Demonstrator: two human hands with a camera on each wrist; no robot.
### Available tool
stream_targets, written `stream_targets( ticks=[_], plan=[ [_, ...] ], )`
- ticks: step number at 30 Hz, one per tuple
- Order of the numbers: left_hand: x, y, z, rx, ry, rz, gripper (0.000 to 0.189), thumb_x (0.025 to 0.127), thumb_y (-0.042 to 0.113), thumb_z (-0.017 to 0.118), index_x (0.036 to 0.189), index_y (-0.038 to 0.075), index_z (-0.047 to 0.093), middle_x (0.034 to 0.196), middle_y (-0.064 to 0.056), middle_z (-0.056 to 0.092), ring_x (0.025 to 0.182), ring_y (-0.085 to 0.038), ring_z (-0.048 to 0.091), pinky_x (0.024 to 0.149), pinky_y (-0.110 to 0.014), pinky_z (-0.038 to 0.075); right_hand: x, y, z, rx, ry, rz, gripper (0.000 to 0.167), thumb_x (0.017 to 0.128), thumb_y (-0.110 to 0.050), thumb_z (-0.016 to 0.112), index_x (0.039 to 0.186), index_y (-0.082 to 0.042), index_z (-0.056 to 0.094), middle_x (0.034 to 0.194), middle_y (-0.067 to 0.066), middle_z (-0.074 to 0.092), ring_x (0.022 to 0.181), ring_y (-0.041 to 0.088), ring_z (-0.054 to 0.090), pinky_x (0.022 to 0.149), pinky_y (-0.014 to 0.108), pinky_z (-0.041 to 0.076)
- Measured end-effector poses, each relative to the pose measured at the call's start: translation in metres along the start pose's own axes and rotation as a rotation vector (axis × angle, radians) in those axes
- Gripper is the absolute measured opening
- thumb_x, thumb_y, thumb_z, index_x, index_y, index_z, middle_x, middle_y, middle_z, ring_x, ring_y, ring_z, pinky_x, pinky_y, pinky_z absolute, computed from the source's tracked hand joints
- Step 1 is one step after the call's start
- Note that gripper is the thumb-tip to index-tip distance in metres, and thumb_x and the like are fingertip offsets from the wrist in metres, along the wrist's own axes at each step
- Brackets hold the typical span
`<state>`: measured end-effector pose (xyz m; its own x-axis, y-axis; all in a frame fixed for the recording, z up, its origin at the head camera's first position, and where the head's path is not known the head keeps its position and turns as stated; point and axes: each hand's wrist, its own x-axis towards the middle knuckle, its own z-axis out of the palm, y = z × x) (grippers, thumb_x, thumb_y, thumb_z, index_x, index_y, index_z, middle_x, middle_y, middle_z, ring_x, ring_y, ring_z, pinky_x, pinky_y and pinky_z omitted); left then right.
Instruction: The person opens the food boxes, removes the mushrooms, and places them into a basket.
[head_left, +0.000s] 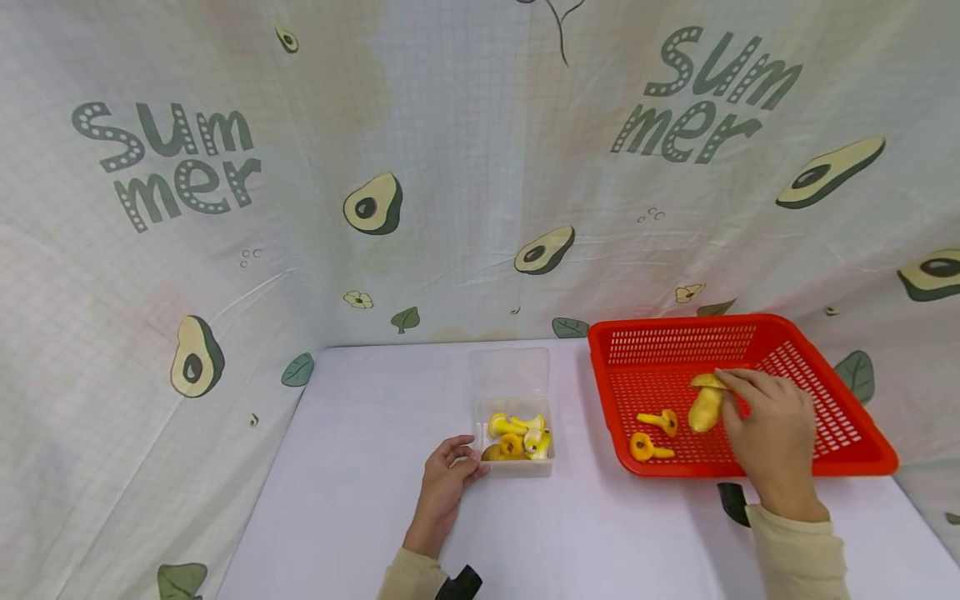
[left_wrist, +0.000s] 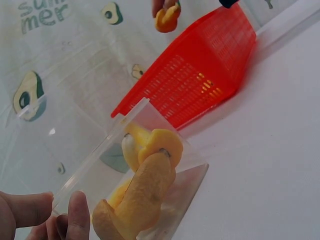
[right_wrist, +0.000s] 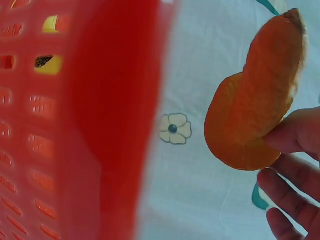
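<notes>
Between the thumb and fingertips of my right hand [head_left: 772, 429] is a thick-stemmed yellow-brown mushroom [head_left: 705, 408], pinched by its cap. It hangs stem down above the red basket [head_left: 840, 454]; the right wrist view shows the mushroom [right_wrist: 267, 85] clear of the basket wall. Two smaller orange-yellow mushrooms, one upper [head_left: 660, 422] and one lower [head_left: 649, 447], lie on the basket floor. My left hand [head_left: 450, 479] grips the near left corner of a clear plastic box [head_left: 517, 469]. Several yellow and brownish mushrooms [left_wrist: 150, 185] lie inside the box, overlapping one another.
The box's clear lid [head_left: 510, 371] stands open toward the back. A white-covered table [head_left: 360, 467] carries the box and basket. Behind it hangs a printed curtain [head_left: 450, 167] with avocados and lettering. The basket's raised rim stands between the box and the right hand.
</notes>
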<state>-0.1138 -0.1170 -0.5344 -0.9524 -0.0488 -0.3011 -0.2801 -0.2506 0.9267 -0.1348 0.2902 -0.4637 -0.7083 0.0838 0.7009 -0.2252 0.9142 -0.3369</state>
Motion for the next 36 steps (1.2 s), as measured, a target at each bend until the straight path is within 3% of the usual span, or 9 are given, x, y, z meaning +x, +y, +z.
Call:
stream_targets(
  ticks=[6,12,23,29,36],
  plan=[
    [0.000,0.000,0.000,0.001,-0.002,-0.001,0.041,0.100,-0.009,0.064,0.138,-0.014,0.050,0.106,-0.011,0.056,0.085,-0.012,0.062,0.085,-0.029,0.066,-0.001,-0.001,-0.001,-0.002,-0.032,0.022,0.033,0.080,0.013,0.076,0.113,0.008,0.076,0.113,0.031,0.072,0.106,0.051,0.058,0.094,0.071,0.043],
    [-0.001,0.000,0.000,0.003,0.001,-0.011,0.040,0.101,-0.009,0.062,0.138,-0.014,0.050,0.105,-0.008,0.056,0.085,-0.012,0.062,0.085,-0.029,0.066,-0.001,-0.002,0.000,-0.006,-0.047,0.030,0.030,0.078,0.014,0.082,0.107,0.007,0.076,0.112,0.030,0.072,0.105,0.050,0.058,0.092,0.069,0.044],
    [0.001,-0.003,-0.002,-0.004,0.003,-0.007,0.040,0.100,-0.008,0.065,0.137,-0.013,0.052,0.104,-0.008,0.056,0.085,-0.012,0.062,0.084,-0.029,0.066,-0.003,-0.001,0.001,-0.026,-0.061,0.006,0.030,0.078,0.012,0.082,0.107,0.009,0.077,0.109,0.029,0.073,0.104,0.050,0.060,0.094,0.070,0.045],
    [0.000,-0.003,-0.001,0.002,0.002,-0.001,0.040,0.100,-0.009,0.064,0.138,-0.014,0.051,0.104,-0.009,0.056,0.085,-0.013,0.062,0.084,-0.028,0.066,-0.004,-0.009,0.006,0.002,-0.069,-0.063,0.031,0.077,0.012,0.083,0.107,0.007,0.077,0.107,0.027,0.074,0.099,0.048,0.062,0.088,0.066,0.049],
    [0.000,-0.001,0.000,0.009,0.005,0.001,0.040,0.101,-0.009,0.062,0.138,-0.015,0.050,0.106,-0.010,0.056,0.087,-0.014,0.062,0.084,-0.028,0.066,-0.010,-0.041,0.024,0.109,-0.151,-0.185,0.037,0.070,0.011,0.089,0.105,0.004,0.079,0.104,0.021,0.075,0.097,0.042,0.065,0.086,0.061,0.053]
  ],
)
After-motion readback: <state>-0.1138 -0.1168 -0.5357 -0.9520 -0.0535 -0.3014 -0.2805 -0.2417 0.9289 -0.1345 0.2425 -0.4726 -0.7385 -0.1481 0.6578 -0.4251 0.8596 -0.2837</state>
